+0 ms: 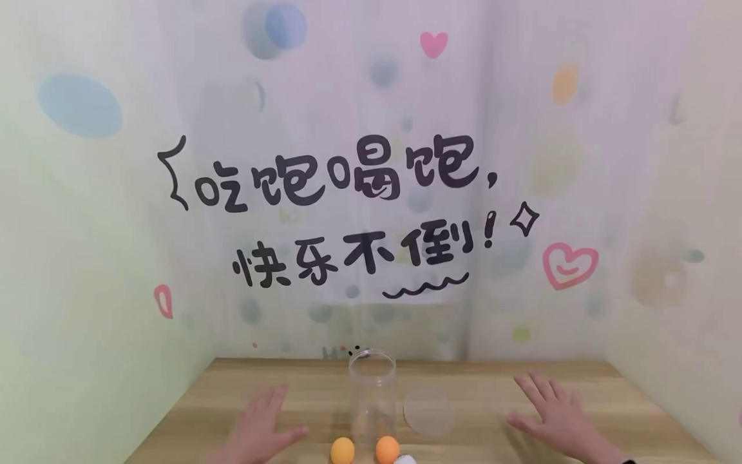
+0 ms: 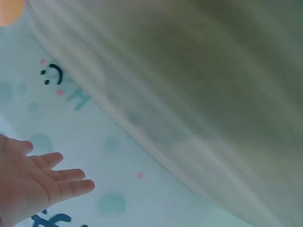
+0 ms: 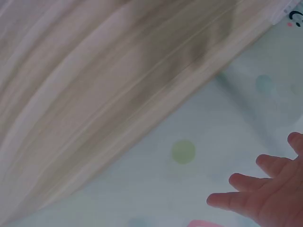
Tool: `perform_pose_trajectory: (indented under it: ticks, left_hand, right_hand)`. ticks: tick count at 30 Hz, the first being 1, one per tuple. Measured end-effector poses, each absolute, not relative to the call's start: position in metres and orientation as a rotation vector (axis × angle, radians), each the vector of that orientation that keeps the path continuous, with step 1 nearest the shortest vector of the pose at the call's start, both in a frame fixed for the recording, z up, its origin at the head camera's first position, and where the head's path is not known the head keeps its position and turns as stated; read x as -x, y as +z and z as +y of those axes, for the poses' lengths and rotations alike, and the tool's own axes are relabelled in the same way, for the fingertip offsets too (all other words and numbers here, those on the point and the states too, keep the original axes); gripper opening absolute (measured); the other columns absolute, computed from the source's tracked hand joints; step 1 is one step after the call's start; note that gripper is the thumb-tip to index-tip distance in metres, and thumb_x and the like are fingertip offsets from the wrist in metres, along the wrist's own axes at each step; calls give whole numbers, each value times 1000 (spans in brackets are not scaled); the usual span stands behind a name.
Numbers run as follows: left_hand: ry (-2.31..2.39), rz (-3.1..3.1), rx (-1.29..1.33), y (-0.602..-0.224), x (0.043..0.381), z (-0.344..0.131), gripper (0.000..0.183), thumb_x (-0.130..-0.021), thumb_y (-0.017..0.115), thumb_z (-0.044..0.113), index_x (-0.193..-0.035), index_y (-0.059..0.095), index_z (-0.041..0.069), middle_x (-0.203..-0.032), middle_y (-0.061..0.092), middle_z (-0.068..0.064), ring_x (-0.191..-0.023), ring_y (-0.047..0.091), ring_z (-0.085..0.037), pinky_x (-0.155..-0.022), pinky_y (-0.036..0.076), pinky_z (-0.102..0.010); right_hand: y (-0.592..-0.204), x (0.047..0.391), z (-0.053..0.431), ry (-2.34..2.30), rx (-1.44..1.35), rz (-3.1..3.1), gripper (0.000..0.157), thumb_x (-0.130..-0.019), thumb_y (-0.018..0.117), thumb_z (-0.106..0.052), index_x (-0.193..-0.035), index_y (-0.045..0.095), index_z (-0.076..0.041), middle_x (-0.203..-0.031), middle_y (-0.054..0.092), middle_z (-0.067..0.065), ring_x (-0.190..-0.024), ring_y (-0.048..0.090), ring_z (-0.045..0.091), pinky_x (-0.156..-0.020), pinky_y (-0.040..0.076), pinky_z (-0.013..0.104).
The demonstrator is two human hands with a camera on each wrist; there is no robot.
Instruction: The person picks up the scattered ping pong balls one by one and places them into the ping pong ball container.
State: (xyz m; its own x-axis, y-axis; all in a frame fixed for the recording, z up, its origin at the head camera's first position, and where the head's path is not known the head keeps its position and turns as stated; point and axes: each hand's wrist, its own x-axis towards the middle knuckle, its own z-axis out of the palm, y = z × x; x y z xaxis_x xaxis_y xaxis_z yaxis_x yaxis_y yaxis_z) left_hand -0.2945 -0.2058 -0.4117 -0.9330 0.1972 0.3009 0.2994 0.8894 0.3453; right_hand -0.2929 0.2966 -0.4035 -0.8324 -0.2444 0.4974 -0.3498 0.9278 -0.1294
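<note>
A clear, open-topped cylindrical container (image 1: pixel 373 393) stands upright on the wooden table. Just right of it lies a round translucent lid (image 1: pixel 429 411). In front of the container are a yellow-orange ball (image 1: pixel 342 450), an orange ball (image 1: pixel 388 449) and a white ball (image 1: pixel 406 459), the white one cut off by the frame's lower edge. To the container's left my left hand (image 1: pixel 261 426) is spread with nothing in it. On the far right side my right hand (image 1: pixel 558 415) also has its fingers extended and holds nothing. Both wrist views show the spread fingers.
The wood-grain table (image 1: pixel 475 374) ends at a patterned wall covering (image 1: pixel 371 225) with dark lettering, hearts and coloured dots. Side walls (image 1: pixel 684 290) enclose the table at left and right. A dark band (image 1: pixel 627 461) circles the right wrist.
</note>
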Motion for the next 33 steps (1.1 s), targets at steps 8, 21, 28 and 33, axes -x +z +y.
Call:
perform_pose_trajectory:
  ticks: [8, 21, 28, 33]
  left_hand:
    - [-928, -2727, 394, -392, 294, -169, 92, -74, 67, 52, -138, 31, -3, -138, 35, -29, -123, 35, -47, -95, 31, -61]
    - [-1565, -2513, 368, -388, 306, -104, 110, -70, 76, 41, -145, 7, 1, -144, 21, -30, -124, 25, -55, -93, 27, -67]
    - [-1688, -2407, 330, -393, 308, -86, 113, -65, 80, 34, -144, 8, 0, -141, 23, -33, -121, 28, -57, -90, 32, -66]
    - [-1788, -2374, 285, -399, 310, -76, 112, -63, 82, 30, -142, 11, -4, -140, 22, -36, -123, 25, -56, -93, 27, -67]
  right_hand:
    - [-401, 291, 274, 382, -581, -2580, 68, -76, 68, -45, -127, 50, -4, -127, 49, 25, -109, 48, 47, -81, 38, 61]
    - [-401, 287, 223, 786, -1203, -2802, 51, -87, 59, -35, -128, 47, -7, -114, 54, 12, -95, 57, 19, -68, 49, 31]
    - [-418, 288, 192, 670, -1677, -2478, 26, -91, 54, -20, -111, 54, -2, -103, 58, 8, -87, 56, 4, -67, 45, 16]
    - [-443, 283, 173, 451, -1629, -2088, 13, -86, 62, -22, -99, 59, -20, -93, 57, -11, -84, 51, -5, -67, 37, 3]
